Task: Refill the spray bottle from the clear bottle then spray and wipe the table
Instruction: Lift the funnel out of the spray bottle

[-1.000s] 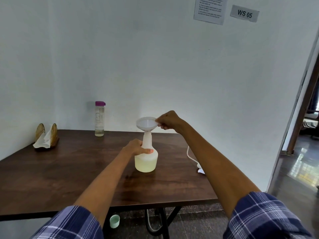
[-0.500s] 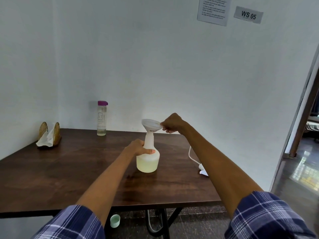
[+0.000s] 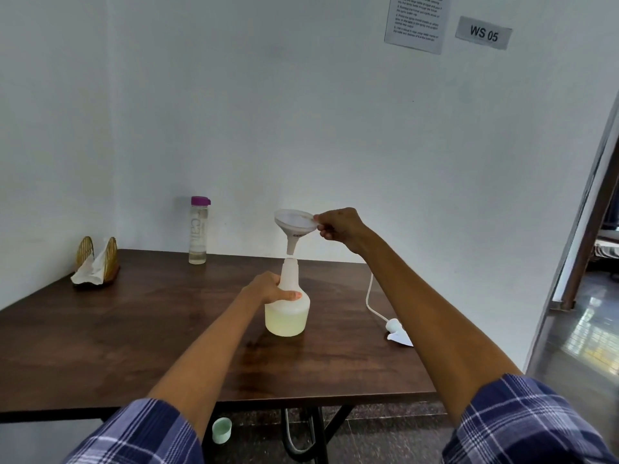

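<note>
A white spray bottle (image 3: 287,316) without its spray head stands near the middle of the dark wooden table (image 3: 134,329), holding pale yellowish liquid. My left hand (image 3: 268,289) grips it at the shoulder below the neck. My right hand (image 3: 341,227) pinches the rim of a white funnel (image 3: 294,226), which hangs tilted just above the bottle's open neck, its spout clear of the opening. The clear bottle (image 3: 198,231) with a purple cap stands upright at the table's back edge, near the wall. The white spray head (image 3: 397,331) with its tube lies on the table to the right.
A wooden napkin holder (image 3: 96,262) with white tissues sits at the back left. A small pale green cup (image 3: 221,429) lies on the floor under the table. A doorway (image 3: 589,246) opens at the right.
My right hand has lifted the funnel up out of the spray bottle's neck. My left hand has kept hold of the bottle.
</note>
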Available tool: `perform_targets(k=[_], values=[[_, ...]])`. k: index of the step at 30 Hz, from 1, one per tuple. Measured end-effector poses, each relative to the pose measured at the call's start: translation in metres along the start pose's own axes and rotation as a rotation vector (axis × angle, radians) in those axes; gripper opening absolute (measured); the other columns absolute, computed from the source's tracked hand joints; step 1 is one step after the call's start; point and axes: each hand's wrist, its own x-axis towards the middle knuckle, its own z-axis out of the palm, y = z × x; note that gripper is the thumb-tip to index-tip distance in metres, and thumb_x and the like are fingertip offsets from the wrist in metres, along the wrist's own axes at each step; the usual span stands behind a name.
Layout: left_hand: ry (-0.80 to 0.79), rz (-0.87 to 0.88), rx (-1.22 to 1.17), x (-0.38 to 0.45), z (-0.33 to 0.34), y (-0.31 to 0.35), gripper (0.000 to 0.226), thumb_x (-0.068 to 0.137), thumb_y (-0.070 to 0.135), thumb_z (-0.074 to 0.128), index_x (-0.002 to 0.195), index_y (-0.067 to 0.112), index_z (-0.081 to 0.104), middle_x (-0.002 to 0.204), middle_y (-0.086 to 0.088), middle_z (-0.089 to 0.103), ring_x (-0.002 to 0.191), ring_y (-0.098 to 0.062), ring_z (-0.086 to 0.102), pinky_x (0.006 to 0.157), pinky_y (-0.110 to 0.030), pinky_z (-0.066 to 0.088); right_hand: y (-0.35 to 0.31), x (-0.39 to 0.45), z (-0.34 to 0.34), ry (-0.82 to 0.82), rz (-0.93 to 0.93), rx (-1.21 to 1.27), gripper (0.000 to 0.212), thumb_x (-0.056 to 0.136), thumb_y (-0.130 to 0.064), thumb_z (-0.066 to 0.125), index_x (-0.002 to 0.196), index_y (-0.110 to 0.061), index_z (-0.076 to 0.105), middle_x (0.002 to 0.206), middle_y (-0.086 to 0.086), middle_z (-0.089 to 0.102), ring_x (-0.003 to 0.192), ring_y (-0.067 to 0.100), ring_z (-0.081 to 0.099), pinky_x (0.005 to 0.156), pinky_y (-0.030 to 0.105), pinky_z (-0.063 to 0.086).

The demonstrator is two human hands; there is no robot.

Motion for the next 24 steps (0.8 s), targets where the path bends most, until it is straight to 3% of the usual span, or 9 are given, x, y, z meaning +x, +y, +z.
perform_targets(k=[6, 10, 13, 16, 21, 24], values=[[0.007, 0.001, 0.024, 0.002, 0.001, 0.0, 0.068, 0.08, 0.047, 0.067, 0.134, 0.01, 0.051, 0.135, -0.009, 0.054, 0.122, -0.029, 0.053, 0.095, -0.04, 0.046, 0.006, 0.002, -0.001, 0.008, -0.031, 0.02, 0.013, 0.085, -0.002, 0.065, 0.072, 0.0, 0.063, 0.061, 0.011, 0.055, 0.037, 0.009, 0.051, 0.043, 0.016, 0.046], [0.013, -0.01, 0.024, 0.002, 0.002, 0.002, 0.068, 0.081, 0.046, 0.066, 0.136, 0.009, 0.047, 0.138, -0.01, 0.051, 0.125, -0.029, 0.05, 0.097, -0.041, 0.043, 0.015, 0.001, 0.002, -0.012, -0.006, -0.141, 0.014, 0.084, 0.0, 0.065, 0.07, 0.0, 0.063, 0.06, 0.012, 0.056, 0.036, 0.009, 0.052, 0.041, 0.016, 0.046], [0.008, -0.002, 0.029, 0.003, 0.002, 0.002, 0.068, 0.082, 0.046, 0.065, 0.136, 0.01, 0.047, 0.138, -0.01, 0.051, 0.125, -0.029, 0.05, 0.095, -0.04, 0.044, 0.016, 0.0, 0.006, -0.008, -0.008, -0.149, 0.006, 0.083, 0.001, 0.064, 0.08, 0.006, 0.066, 0.06, 0.012, 0.056, 0.037, 0.009, 0.051, 0.041, 0.016, 0.045], [0.002, 0.002, 0.021, 0.002, 0.002, 0.002, 0.068, 0.082, 0.045, 0.065, 0.137, 0.01, 0.046, 0.139, -0.01, 0.05, 0.126, -0.029, 0.049, 0.097, -0.041, 0.043, 0.01, -0.003, 0.009, -0.027, -0.055, -0.316, 0.007, 0.083, 0.002, 0.063, 0.083, 0.007, 0.067, 0.058, 0.011, 0.057, 0.042, 0.013, 0.052, 0.041, 0.015, 0.046], [-0.019, -0.009, -0.006, 0.002, 0.001, 0.002, 0.069, 0.083, 0.043, 0.065, 0.139, 0.009, 0.044, 0.142, -0.009, 0.047, 0.128, -0.029, 0.047, 0.096, -0.042, 0.044, -0.007, -0.007, 0.023, 0.019, -0.209, -0.094, 0.011, 0.086, -0.008, 0.065, 0.076, -0.004, 0.065, 0.06, 0.007, 0.058, 0.046, 0.011, 0.051, 0.045, 0.015, 0.045], [-0.106, -0.031, -0.006, 0.003, -0.008, -0.009, 0.073, 0.083, 0.047, 0.063, 0.143, 0.014, 0.037, 0.147, -0.006, 0.041, 0.13, -0.028, 0.044, 0.093, -0.041, 0.046, -0.014, -0.007, 0.037, 0.045, -0.268, -0.02, 0.011, 0.085, -0.011, 0.068, 0.082, -0.001, 0.066, 0.061, 0.007, 0.059, 0.042, 0.008, 0.053, 0.05, 0.017, 0.05]])
